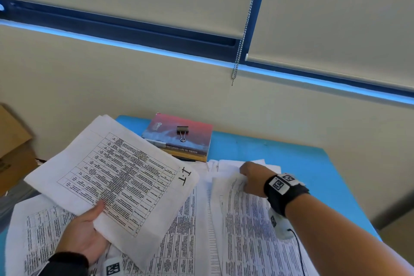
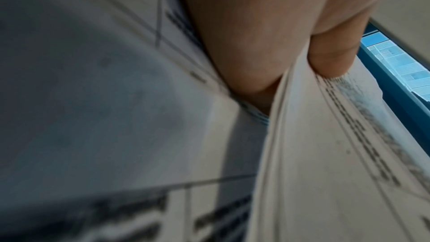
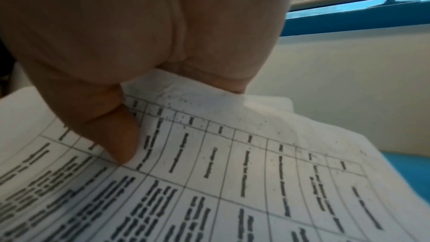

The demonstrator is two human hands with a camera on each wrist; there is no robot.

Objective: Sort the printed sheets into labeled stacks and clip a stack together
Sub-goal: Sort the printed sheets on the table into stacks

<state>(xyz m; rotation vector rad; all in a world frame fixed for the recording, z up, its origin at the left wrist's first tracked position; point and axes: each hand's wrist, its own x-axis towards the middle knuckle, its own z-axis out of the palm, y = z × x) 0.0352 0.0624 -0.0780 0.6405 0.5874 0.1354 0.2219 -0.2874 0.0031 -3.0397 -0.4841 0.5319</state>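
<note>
Left hand (image 1: 81, 234) grips the lifted "I.T" stack (image 1: 116, 177) at left, while the right hand (image 1: 255, 178) pinches a loose sheet (image 1: 242, 215) on the desk (image 1: 302, 163), nearer the far binder clip (image 1: 182, 132).

Head view bright, evenly lit, edges bowed. Left wrist view dim, heavily blurred; print beside grip unreadable. Right wrist view soft.

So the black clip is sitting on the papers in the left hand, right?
Not quite. The black clip is sitting on the red book at the back of the table, as the head view shows. The left hand holds only papers.
</note>
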